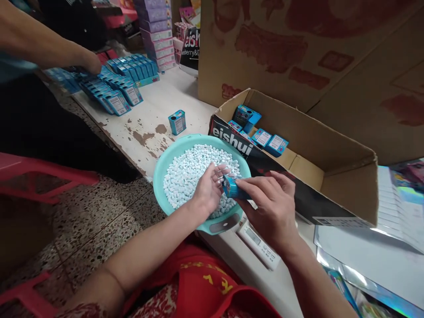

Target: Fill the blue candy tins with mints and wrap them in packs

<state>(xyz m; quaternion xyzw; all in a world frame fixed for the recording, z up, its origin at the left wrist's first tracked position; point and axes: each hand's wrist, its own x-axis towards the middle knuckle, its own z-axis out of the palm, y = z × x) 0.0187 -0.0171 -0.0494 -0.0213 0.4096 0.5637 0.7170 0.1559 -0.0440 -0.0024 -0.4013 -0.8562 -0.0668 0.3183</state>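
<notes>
My right hand [270,205] is closed around a small blue tin [232,187], holding it over the teal bowl [165,163]. The bowl is full of small white candies [188,172]. My left hand [208,187] is cupped in the candies, palm up, its fingertips at the mouth of the tin; a few white pieces seem to lie in it. The bowl rests on a white digital scale [260,245] at the table's near edge.
An open cardboard box [331,176] right of the bowl holds several blue tins [265,138]. One lone tin [177,122] stands on the worn white table [155,101]. Another person's hand [88,62] reaches over rows of blue tins [115,88] at far left. Red stools stand on the floor.
</notes>
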